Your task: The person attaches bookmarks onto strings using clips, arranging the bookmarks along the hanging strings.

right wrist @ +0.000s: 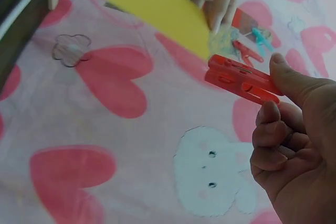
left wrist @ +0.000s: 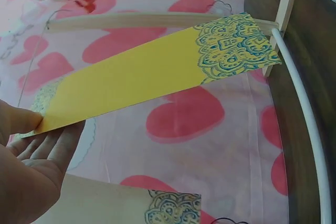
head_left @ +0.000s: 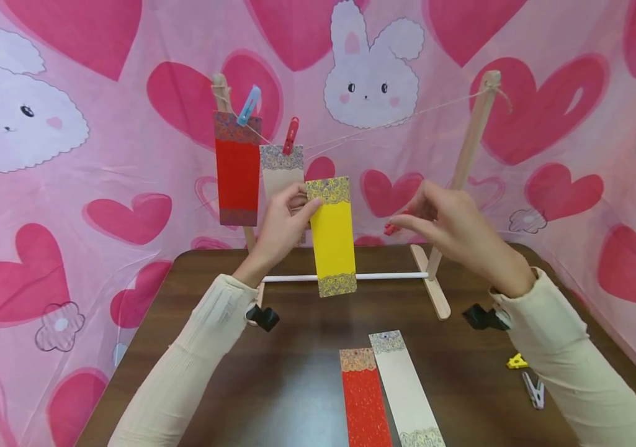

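Note:
My left hand (head_left: pixel 286 220) pinches a yellow card (head_left: pixel 333 239) with patterned lace-like ends near its upper left edge, thumb in front. The card hangs upright in front of the string (head_left: pixel 390 122). To the right, my right hand (head_left: pixel 454 226) holds a red clothespin (right wrist: pixel 244 80) by its handle ends between thumb and fingers. On the line's left part hang a red card (head_left: pixel 237 174) under a blue clothespin (head_left: pixel 249 105) and a white card (head_left: pixel 281 158) under another red clothespin (head_left: pixel 291 135). The yellow card and left hand partly cover the white one.
A wooden post (head_left: pixel 471 133) carries the string at right, another (head_left: pixel 220 92) at left; a white rod (head_left: pixel 290 279) joins their feet. On the brown table (head_left: pixel 228 397) lie a red card (head_left: pixel 365 397), a white card (head_left: pixel 407 388), a yellow clothespin (head_left: pixel 516 361) and a grey clothespin (head_left: pixel 533 391).

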A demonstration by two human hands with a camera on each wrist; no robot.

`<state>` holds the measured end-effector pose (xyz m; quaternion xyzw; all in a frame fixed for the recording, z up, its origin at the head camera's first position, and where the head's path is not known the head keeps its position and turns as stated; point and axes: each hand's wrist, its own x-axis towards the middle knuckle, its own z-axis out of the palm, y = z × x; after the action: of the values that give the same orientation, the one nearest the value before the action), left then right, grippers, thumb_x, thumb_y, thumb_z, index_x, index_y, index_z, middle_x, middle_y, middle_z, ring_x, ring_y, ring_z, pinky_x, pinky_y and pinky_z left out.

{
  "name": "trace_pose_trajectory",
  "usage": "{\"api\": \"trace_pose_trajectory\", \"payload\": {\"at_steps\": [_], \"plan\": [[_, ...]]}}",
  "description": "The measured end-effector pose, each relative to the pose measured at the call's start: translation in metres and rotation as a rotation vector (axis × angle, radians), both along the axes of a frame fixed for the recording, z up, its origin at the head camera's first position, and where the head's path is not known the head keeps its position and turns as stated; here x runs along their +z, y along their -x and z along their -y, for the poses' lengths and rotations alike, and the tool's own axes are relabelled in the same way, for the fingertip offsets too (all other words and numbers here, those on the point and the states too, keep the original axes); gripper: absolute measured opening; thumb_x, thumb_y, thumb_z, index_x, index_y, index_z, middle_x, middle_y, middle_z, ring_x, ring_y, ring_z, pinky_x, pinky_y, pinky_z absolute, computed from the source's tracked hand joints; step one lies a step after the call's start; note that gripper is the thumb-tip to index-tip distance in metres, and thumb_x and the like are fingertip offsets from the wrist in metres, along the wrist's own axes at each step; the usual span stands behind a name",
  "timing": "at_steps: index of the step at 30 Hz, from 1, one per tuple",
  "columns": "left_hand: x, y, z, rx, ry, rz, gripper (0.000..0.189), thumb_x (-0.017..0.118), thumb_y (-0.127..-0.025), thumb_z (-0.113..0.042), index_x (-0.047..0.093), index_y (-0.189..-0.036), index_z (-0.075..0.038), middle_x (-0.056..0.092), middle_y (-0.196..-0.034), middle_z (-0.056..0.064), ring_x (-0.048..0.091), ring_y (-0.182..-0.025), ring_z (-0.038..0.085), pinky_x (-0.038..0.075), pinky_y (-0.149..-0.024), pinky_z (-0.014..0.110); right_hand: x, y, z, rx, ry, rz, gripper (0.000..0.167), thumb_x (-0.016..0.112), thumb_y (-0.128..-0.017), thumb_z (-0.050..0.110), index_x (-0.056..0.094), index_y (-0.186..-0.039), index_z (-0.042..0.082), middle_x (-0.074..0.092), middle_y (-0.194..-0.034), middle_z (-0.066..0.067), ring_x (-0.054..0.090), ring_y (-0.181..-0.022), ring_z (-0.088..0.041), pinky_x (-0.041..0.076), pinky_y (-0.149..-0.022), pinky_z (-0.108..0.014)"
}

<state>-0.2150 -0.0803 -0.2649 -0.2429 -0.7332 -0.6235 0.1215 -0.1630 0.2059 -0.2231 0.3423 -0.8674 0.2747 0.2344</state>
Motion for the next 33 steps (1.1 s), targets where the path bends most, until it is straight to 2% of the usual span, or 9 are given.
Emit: {"api": "trace_pose_trajectory", "payload": {"at_steps": [5,8,11,14,16,21,24,27,33], "plan": [[0.008,0.012,-0.008,0.011,-0.025,-0.003,0.019,0.066,-0.096,-0.009,0.053,-0.101,0.004,0.068,-0.088,0.021,0.060,-0.065,0.018,0.054,-0.057,0.025,0.020,0.014,0.019,0.003,-0.036,-0.040,0.030,0.083,-0.082,0.015,0.054,-0.088,0.007,0.065,-0.072,0.003,0.045,-0.055,-0.012,0.038,-0.049,-0.018],[0.014,0.019,-0.011,0.025,-0.026,-0.024,0.019,0.066,-0.096,-0.009,0.052,-0.098,0.004,0.062,-0.076,0.021,0.047,-0.051,0.014,0.042,-0.045,0.022,0.034,0.023,0.029,-0.018,-0.036,-0.084,0.032,0.083,-0.082,0.015,0.052,-0.085,0.004,0.058,-0.066,-0.001,0.045,-0.056,-0.014,0.038,-0.050,-0.018],[0.020,0.024,-0.014,0.041,-0.013,-0.045,0.020,0.065,-0.097,-0.011,0.050,-0.096,0.003,0.057,-0.070,0.022,0.037,-0.045,0.014,0.033,-0.042,0.023,0.049,0.032,0.037,-0.043,-0.041,-0.125,0.032,0.082,-0.083,0.016,0.053,-0.084,0.002,0.056,-0.065,-0.004,0.044,-0.055,-0.015,0.037,-0.050,-0.018],[0.023,0.028,-0.017,0.047,0.001,-0.047,0.021,0.065,-0.097,-0.011,0.051,-0.096,0.004,0.061,-0.074,0.024,0.040,-0.050,0.014,0.036,-0.045,0.023,0.065,0.041,0.045,-0.048,-0.033,-0.141,0.031,0.079,-0.086,0.017,0.054,-0.085,-0.001,0.061,-0.068,-0.006,0.046,-0.055,-0.016,0.038,-0.051,-0.018],[0.023,0.029,-0.019,0.048,0.007,-0.040,0.020,0.065,-0.097,-0.011,0.052,-0.096,0.004,0.066,-0.080,0.024,0.048,-0.056,0.015,0.043,-0.050,0.022,0.076,0.047,0.050,-0.056,-0.028,-0.151,0.031,0.077,-0.088,0.020,0.055,-0.087,-0.002,0.062,-0.071,-0.008,0.047,-0.057,-0.015,0.040,-0.053,-0.017],[0.024,0.032,-0.018,0.058,0.022,-0.026,0.018,0.065,-0.097,-0.011,0.053,-0.096,0.002,0.070,-0.085,0.021,0.058,-0.066,0.027,0.051,-0.056,0.025,0.102,0.063,0.066,-0.069,-0.028,-0.139,0.033,0.071,-0.093,0.025,0.056,-0.091,-0.003,0.061,-0.078,-0.010,0.047,-0.065,-0.016,0.043,-0.061,-0.020],[0.025,0.033,-0.015,0.072,0.027,-0.021,0.017,0.066,-0.097,-0.012,0.055,-0.097,0.001,0.071,-0.085,0.019,0.056,-0.064,0.027,0.047,-0.054,0.025,0.115,0.073,0.077,-0.074,-0.064,-0.085,0.034,0.068,-0.095,0.030,0.055,-0.094,-0.002,0.059,-0.080,-0.009,0.047,-0.068,-0.016,0.043,-0.063,-0.022],[0.026,0.034,-0.013,0.083,0.030,-0.018,0.016,0.066,-0.097,-0.012,0.056,-0.099,0.000,0.071,-0.084,0.015,0.052,-0.060,0.018,0.044,-0.054,0.024,0.122,0.084,0.085,-0.072,-0.096,-0.051,0.035,0.066,-0.096,0.033,0.056,-0.093,0.000,0.057,-0.079,-0.008,0.047,-0.068,-0.018,0.043,-0.063,-0.024],[0.024,0.035,-0.012,0.074,0.039,-0.036,0.016,0.065,-0.097,-0.013,0.054,-0.097,-0.001,0.063,-0.070,0.014,0.040,-0.051,0.012,0.036,-0.049,0.024,0.123,0.101,0.090,-0.068,-0.161,-0.037,0.036,0.071,-0.092,0.035,0.059,-0.083,0.003,0.056,-0.071,-0.007,0.046,-0.059,-0.016,0.039,-0.054,-0.024]]}}
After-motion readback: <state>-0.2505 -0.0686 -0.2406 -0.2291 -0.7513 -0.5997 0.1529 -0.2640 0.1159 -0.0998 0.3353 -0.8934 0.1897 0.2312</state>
